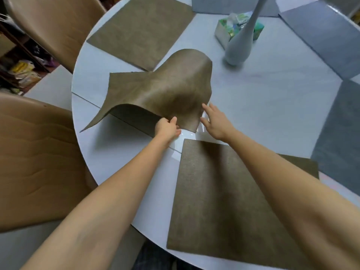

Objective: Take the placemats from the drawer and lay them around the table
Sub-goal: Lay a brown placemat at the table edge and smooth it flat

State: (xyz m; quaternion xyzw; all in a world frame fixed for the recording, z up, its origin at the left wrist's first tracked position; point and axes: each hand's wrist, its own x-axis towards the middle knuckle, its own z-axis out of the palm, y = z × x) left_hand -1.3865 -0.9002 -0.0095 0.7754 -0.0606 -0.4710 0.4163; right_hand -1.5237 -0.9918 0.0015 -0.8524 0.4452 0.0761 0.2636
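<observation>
A brown placemat hangs bent and arched above the round white table, its left corner drooping toward the table edge. My left hand pinches its near edge. My right hand is beside the mat's right edge with fingers spread, touching or just off it. A second brown placemat lies flat at the near edge under my right forearm. A third brown placemat lies flat at the far left. Grey placemats lie along the right and far side.
A tall white vase stands near the table's middle, with a green tissue box behind it. Tan chairs stand at the left, another chair at the far left. Cluttered shelves are beyond them.
</observation>
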